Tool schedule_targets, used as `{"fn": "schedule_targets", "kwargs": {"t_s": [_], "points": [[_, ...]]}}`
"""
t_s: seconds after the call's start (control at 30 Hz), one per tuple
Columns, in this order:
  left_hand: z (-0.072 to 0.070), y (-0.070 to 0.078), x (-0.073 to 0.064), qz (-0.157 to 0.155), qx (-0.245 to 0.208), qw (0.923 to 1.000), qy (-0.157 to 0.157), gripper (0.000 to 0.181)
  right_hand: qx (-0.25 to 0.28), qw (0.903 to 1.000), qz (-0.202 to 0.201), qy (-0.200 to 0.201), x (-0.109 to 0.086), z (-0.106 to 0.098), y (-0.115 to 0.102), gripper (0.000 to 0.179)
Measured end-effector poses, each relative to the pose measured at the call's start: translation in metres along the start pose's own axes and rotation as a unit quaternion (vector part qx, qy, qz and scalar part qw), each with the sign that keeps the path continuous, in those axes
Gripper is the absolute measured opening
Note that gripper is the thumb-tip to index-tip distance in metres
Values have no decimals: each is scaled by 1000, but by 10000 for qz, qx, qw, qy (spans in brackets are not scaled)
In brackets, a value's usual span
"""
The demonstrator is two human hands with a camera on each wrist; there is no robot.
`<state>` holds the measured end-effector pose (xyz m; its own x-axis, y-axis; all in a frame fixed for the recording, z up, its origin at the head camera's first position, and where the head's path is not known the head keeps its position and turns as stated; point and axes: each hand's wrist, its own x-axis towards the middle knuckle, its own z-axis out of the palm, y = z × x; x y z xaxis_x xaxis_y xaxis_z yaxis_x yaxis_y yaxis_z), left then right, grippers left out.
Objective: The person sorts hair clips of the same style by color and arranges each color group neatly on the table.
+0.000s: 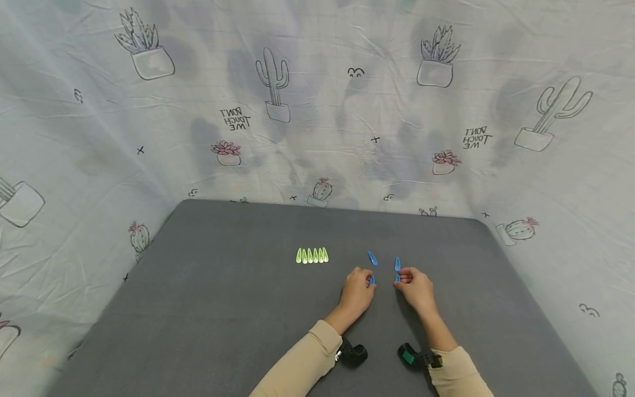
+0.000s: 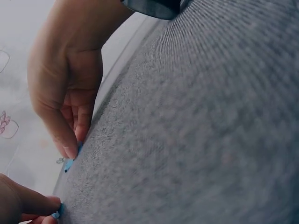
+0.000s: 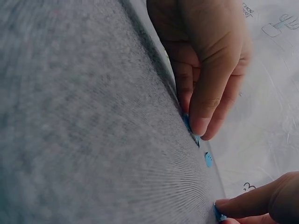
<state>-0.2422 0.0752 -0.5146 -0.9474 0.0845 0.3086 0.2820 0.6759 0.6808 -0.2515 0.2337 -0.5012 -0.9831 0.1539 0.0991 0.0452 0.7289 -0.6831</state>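
In the head view my left hand (image 1: 356, 289) pinches a blue snap hair clip (image 1: 372, 280) between thumb and fingers, low over the grey table. To its right, my right hand (image 1: 418, 288) holds another blue snap hair clip (image 1: 397, 278) by the fingertips. Just beyond the hands lie two more blue clips: a slanted one (image 1: 372, 258) past the left hand and an upright one (image 1: 397, 263) at the right fingertips. Both wrist views show the thumbs and fingers close together on the clips, right at the table surface. The fingers partly cover both held clips.
A neat row of several yellow-green hair clips (image 1: 312, 255) lies left of the hands. The grey tabletop (image 1: 223, 286) runs back to a pale cloth (image 1: 317, 110) printed with cacti, which also hangs along both sides. Each wrist carries a black strapped device (image 1: 352, 353).
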Motion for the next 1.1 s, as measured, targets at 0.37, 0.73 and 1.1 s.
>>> {"fn": "schedule_targets", "kwargs": {"t_s": [0.37,0.73,1.1], "points": [[-7,3,5,-137,255,9994,-189,14,133,9998,13,-135,7,-2,2,29],[-14,-6,9,-595,-657,9960,-122,15,190,9992,160,-319,12,-5,5,30],[-32,-28,10,-1315,-2486,9569,-723,29,167,9988,237,-388,17,-6,8,30]]}}
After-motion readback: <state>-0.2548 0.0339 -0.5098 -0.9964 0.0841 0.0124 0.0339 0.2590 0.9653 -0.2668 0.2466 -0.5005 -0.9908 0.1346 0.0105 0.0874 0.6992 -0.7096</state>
